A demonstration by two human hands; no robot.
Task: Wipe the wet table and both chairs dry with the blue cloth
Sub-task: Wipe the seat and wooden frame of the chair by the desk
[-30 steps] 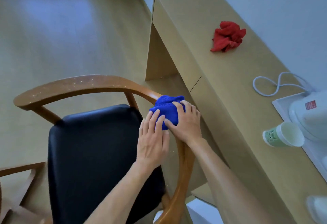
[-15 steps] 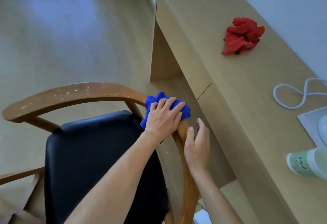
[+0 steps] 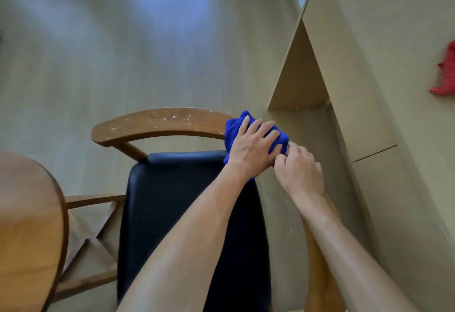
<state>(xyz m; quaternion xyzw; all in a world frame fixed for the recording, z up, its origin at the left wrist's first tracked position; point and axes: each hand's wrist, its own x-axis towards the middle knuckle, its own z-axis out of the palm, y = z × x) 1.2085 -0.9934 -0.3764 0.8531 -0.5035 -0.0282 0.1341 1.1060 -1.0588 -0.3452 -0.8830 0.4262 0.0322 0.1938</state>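
A wooden chair [image 3: 157, 124] with a curved back rail and a black seat [image 3: 177, 203] stands below me. White droplets speckle the rail. The blue cloth [image 3: 234, 127] is bunched on the rail's right bend. My left hand [image 3: 251, 146] lies flat over the cloth and presses it onto the wood. Just to its right, my right hand [image 3: 298, 171] pinches the cloth's near edge with curled fingers. A round wooden table [image 3: 27, 225] shows at the lower left.
A light wooden desk [image 3: 384, 70] runs along the right side, close to the chair's arm. A red cloth [image 3: 445, 75] lies on it at the frame's right edge. Wooden floor stretches beyond the chair.
The view has swung left, hiding the cup and cable. My right hand came up from the chair's arm and took hold of the cloth's edge. My left hand stays on the cloth.
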